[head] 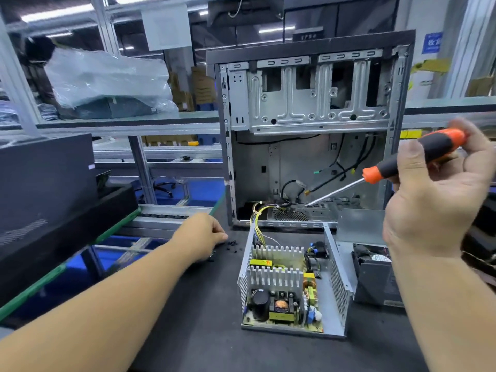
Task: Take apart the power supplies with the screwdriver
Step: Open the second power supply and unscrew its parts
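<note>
Head view, looking down over a dark workbench [204, 318]. Lower centre of the frame: open power supply [292, 285], cover off, circuit board, white heatsinks and coils exposed, perforated metal walls left standing around three sides, presumably so the board screws can be reached from above. Yellow wire bundle [257, 218] running from its far end up into the upright computer case [308, 124] at centre, side panel off, empty drive cage at top. Right of frame: right hand [434, 189] raised above the bench, fingers curled round the black-and-orange handle of the screwdriver [402, 167], shaft slanting down-left with the tip lying over the case floor in the picture, not seated on any screw; probably parked clear of the work while the other hand is busy. Left of centre: left hand [204, 232] stretched forward to a small scatter of black screws [230, 244] on the bench, fingertips bent down at the pile; impossible to tell whether pinching one or just touching. Likely a collecting spot kept well apart from the board so loose screws stay out of it. Lower right, partly behind the right forearm: grey fan housing [375, 280], perhaps the removed cover or a second unit. Left edge: black box [45, 183] beside a green-edged conveyor rail [112, 232]. Upper left: plastic-wrapped goods [107, 81] on a shelf.
</note>
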`<state>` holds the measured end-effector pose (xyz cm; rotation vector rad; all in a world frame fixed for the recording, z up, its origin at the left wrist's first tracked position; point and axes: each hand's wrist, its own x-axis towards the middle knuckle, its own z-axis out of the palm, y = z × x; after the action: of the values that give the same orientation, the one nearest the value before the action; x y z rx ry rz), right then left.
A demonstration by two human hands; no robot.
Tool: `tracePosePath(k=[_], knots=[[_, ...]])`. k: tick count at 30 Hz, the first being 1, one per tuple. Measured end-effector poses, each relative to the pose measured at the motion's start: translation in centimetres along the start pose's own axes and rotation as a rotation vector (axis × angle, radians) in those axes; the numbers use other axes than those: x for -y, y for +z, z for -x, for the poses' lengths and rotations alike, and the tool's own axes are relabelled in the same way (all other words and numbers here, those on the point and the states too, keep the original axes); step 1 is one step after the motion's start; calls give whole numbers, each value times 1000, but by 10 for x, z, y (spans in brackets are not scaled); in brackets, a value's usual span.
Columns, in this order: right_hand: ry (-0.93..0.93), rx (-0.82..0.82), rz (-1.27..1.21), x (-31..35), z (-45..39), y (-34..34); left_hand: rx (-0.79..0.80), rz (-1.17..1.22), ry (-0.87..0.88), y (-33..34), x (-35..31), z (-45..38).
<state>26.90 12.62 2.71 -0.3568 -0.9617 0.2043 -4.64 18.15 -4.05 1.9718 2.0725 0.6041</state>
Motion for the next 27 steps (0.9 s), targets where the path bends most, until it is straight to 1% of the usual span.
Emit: tracePosePath(k=[2, 4, 5, 8, 10, 11, 12, 14, 16, 17, 19, 22, 24, 27], knots=[[-2, 30, 64, 2, 8, -5, 29, 25, 8, 0, 0, 0], [-23, -5, 7, 3, 1, -6, 67, 32, 34, 0, 0, -1], [-10, 3, -5, 7, -3, -2, 87, 28, 41, 0, 1, -1], [21, 3, 42, 5, 5, 0, 63, 82, 75, -7, 0, 1], [27, -14, 39, 11, 6, 1, 2, 150, 173, -20, -5, 8], [35, -23, 26, 13, 6, 0, -14, 164, 266, -30, -9, 14], [73, -42, 16, 17, 6, -1, -7, 98, 396, -40, -15, 21], [130, -98, -7, 29, 3, -5, 47, -233, 656, -54, -26, 34], [140, -149, -23, 46, -2, -12, 31, -485, 872, -55, -38, 45], [147, -168, -28, 54, -5, -16, 9, -562, 964, -53, -44, 51], [163, -189, -34, 68, -6, -25, -16, -675, 1091, -48, -52, 59], [197, -216, -48, 88, 3, -36, -2, -749, 1176, -51, -58, 58], [230, -233, -47, 98, 10, -45, 32, -784, 1163, -55, -63, 55], [284, -251, -35, 112, 19, -56, 157, -850, 1119, -64, -71, 56]])
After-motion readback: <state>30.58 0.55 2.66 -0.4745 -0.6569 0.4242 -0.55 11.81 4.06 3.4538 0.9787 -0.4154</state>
